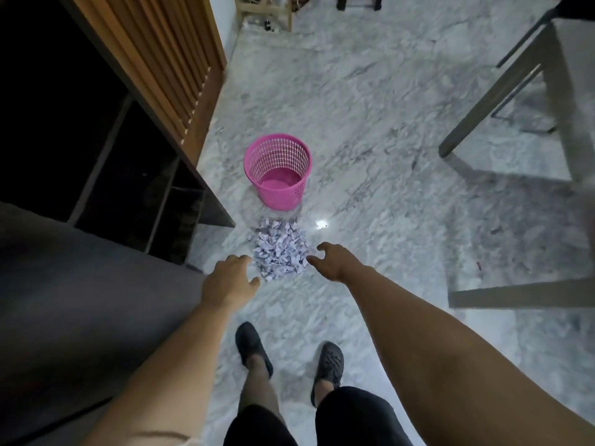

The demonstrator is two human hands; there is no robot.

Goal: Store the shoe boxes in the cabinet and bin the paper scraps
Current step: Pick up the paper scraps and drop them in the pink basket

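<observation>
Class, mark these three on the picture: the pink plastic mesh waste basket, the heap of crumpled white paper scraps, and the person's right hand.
Pink plastic mesh waste basket (277, 188): head view, on its front outer wall.
Heap of crumpled white paper scraps (280, 249): head view, middle of the pile.
Right hand (335, 260): head view, back of the hand.

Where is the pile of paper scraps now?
In the head view, the paper scraps lie on the marble floor near the middle, just before the pink bin, between the left hand and right hand.
</observation>
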